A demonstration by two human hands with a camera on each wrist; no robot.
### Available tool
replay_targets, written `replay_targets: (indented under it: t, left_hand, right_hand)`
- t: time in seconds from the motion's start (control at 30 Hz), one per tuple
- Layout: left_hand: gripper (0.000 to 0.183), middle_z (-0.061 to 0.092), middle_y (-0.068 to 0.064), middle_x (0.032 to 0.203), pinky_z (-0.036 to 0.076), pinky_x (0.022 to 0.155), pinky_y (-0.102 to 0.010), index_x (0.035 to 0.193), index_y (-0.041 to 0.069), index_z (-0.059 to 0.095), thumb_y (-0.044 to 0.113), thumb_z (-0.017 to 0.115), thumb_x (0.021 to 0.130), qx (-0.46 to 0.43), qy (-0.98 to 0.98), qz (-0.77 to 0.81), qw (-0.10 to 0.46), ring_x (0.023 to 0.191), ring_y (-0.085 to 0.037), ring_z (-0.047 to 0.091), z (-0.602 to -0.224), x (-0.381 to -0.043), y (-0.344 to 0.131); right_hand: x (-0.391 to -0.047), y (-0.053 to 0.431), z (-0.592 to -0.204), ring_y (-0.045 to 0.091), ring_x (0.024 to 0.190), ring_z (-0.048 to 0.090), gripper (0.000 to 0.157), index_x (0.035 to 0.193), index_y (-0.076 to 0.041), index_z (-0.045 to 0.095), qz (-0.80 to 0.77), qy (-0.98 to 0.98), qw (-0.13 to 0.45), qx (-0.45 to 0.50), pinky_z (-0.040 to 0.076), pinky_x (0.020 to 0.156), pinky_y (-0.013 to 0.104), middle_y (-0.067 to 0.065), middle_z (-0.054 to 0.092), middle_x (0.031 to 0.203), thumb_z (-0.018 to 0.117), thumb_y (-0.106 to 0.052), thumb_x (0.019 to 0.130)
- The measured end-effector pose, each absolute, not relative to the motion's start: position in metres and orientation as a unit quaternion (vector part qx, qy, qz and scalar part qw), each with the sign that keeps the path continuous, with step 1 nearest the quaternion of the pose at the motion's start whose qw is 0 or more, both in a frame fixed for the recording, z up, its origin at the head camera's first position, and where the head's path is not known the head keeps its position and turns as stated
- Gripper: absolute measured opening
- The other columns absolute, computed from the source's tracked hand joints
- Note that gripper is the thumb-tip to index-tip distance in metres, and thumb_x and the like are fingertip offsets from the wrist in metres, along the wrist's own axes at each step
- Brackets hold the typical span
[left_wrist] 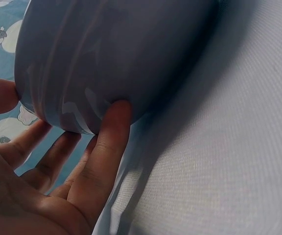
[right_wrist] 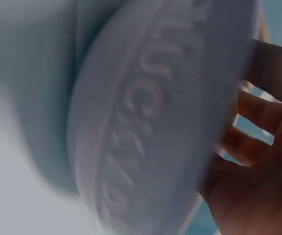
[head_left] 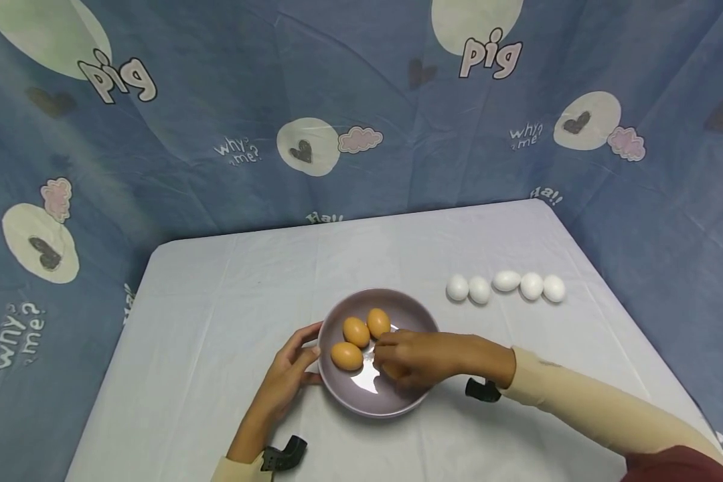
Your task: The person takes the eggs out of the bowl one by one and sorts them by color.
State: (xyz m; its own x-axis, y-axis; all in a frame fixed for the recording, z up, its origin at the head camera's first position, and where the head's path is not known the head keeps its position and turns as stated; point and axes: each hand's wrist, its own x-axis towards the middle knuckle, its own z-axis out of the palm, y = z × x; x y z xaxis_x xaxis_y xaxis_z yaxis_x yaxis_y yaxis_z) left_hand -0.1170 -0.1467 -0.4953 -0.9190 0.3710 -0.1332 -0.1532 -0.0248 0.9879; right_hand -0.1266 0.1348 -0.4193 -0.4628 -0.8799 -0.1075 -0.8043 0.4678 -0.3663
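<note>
A round mauve bowl [head_left: 352,395] stands on the table with brown eggs inside; three show plainly, one at the left [head_left: 347,356], one above it [head_left: 356,332] and one farther back [head_left: 378,323]. My left hand [head_left: 283,380] holds the bowl's left side, thumb at the rim and fingers against the outer wall [left_wrist: 106,54]. Over the right rim, my right hand [head_left: 420,356] reaches into the bowl, its fingers curled round a brown egg [head_left: 393,370] that they mostly cover. Raised lettering marks the bowl's outer wall [right_wrist: 141,112] in the right wrist view.
Several white eggs [head_left: 507,281] lie in a loose row on the white-covered table [head_left: 217,301], behind and right of the bowl. A blue printed cloth [head_left: 361,80] hangs behind the table. Each wrist carries a black device, one at the left [head_left: 286,454], one at the right [head_left: 483,390].
</note>
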Motion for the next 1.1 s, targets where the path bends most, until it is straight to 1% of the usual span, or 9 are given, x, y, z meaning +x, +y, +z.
replay_targets:
  t: [0.03, 0.17, 0.23, 0.4, 0.5, 0.63, 0.8, 0.9, 1.1]
  left_hand:
    - [0.046, 0.036, -0.011, 0.142, 0.058, 0.070, -0.044, 0.138, 0.017, 0.040, 0.022, 0.053, 0.095, 0.081, 0.674, 0.711, 0.184, 0.111, -0.024, 0.055, -0.495, -0.117, -0.147]
    - [0.045, 0.036, -0.011, 0.141, 0.058, 0.070, -0.045, 0.138, 0.017, 0.040, 0.022, 0.053, 0.095, 0.080, 0.674, 0.711, 0.184, 0.110, -0.023, 0.056, -0.496, -0.118, -0.147]
    - [0.045, 0.037, -0.011, 0.141, 0.058, 0.070, -0.044, 0.138, 0.017, 0.041, 0.022, 0.053, 0.095, 0.080, 0.675, 0.711, 0.182, 0.109, -0.022, 0.057, -0.497, -0.118, -0.147]
    - [0.045, 0.037, -0.010, 0.141, 0.058, 0.070, -0.044, 0.138, 0.018, 0.041, 0.023, 0.054, 0.094, 0.078, 0.673, 0.712, 0.181, 0.108, -0.021, 0.057, -0.498, -0.118, -0.148]
    - [0.045, 0.038, -0.007, 0.140, 0.058, 0.070, -0.044, 0.137, 0.021, 0.042, 0.023, 0.054, 0.094, 0.073, 0.672, 0.714, 0.182, 0.108, -0.021, 0.057, -0.497, -0.118, -0.147]
    - [0.044, 0.039, -0.004, 0.140, 0.058, 0.070, -0.044, 0.136, 0.023, 0.043, 0.023, 0.054, 0.094, 0.067, 0.673, 0.714, 0.183, 0.109, -0.021, 0.056, -0.496, -0.117, -0.147]
    - [0.043, 0.040, -0.003, 0.140, 0.058, 0.070, -0.044, 0.136, 0.024, 0.044, 0.023, 0.055, 0.094, 0.062, 0.675, 0.712, 0.181, 0.110, -0.021, 0.056, -0.495, -0.118, -0.146]
    - [0.043, 0.040, -0.003, 0.139, 0.058, 0.070, -0.044, 0.135, 0.024, 0.044, 0.023, 0.055, 0.094, 0.059, 0.677, 0.711, 0.180, 0.111, -0.021, 0.056, -0.495, -0.117, -0.146]
    - [0.043, 0.040, -0.003, 0.140, 0.058, 0.070, -0.045, 0.135, 0.024, 0.044, 0.021, 0.054, 0.094, 0.058, 0.676, 0.713, 0.179, 0.112, -0.023, 0.055, -0.496, -0.117, -0.145]
  right_hand:
    - [-0.127, 0.139, -0.416, 0.008, 0.103, 0.050, 0.036, 0.113, -0.017, 0.059, -0.139, 0.847, 0.134, -0.495, 0.044, 0.090, 0.018, -0.004, 0.053, 0.114, 0.065, -0.011, 0.078]
    - [-0.126, 0.156, -0.399, 0.006, 0.094, 0.050, 0.039, 0.115, -0.019, 0.058, -0.166, 0.861, 0.115, -0.467, 0.046, 0.080, 0.014, -0.002, 0.047, 0.119, 0.067, -0.011, 0.078]
    - [-0.126, 0.165, -0.390, 0.006, 0.095, 0.051, 0.042, 0.117, -0.019, 0.058, -0.174, 0.870, 0.101, -0.449, 0.048, 0.079, 0.014, -0.001, 0.046, 0.123, 0.070, -0.012, 0.077]
    - [-0.128, 0.194, -0.374, 0.008, 0.098, 0.051, 0.043, 0.119, -0.020, 0.059, -0.197, 0.888, 0.061, -0.412, 0.050, 0.076, 0.017, -0.003, 0.049, 0.122, 0.071, -0.017, 0.079]
    - [-0.129, 0.214, -0.373, 0.005, 0.096, 0.052, 0.042, 0.120, -0.021, 0.058, -0.208, 0.900, 0.051, -0.380, 0.051, 0.075, 0.019, -0.005, 0.050, 0.120, 0.071, -0.019, 0.080]
    - [-0.128, 0.240, -0.381, 0.004, 0.090, 0.053, 0.044, 0.118, -0.018, 0.059, -0.220, 0.912, 0.036, -0.345, 0.052, 0.074, 0.020, -0.004, 0.052, 0.116, 0.074, -0.015, 0.077]
    - [-0.125, 0.262, -0.402, 0.005, 0.085, 0.051, 0.044, 0.115, -0.014, 0.060, -0.239, 0.916, 0.029, -0.321, 0.051, 0.071, 0.019, -0.002, 0.055, 0.106, 0.075, -0.009, 0.074]
    - [-0.125, 0.269, -0.418, 0.006, 0.083, 0.050, 0.042, 0.112, -0.012, 0.060, -0.248, 0.917, 0.032, -0.310, 0.050, 0.069, 0.019, -0.002, 0.055, 0.101, 0.073, -0.005, 0.073]
    - [-0.128, 0.275, -0.445, 0.008, 0.079, 0.049, 0.037, 0.109, -0.005, 0.061, -0.253, 0.918, 0.041, -0.302, 0.046, 0.065, 0.017, 0.001, 0.055, 0.098, 0.069, -0.001, 0.073]
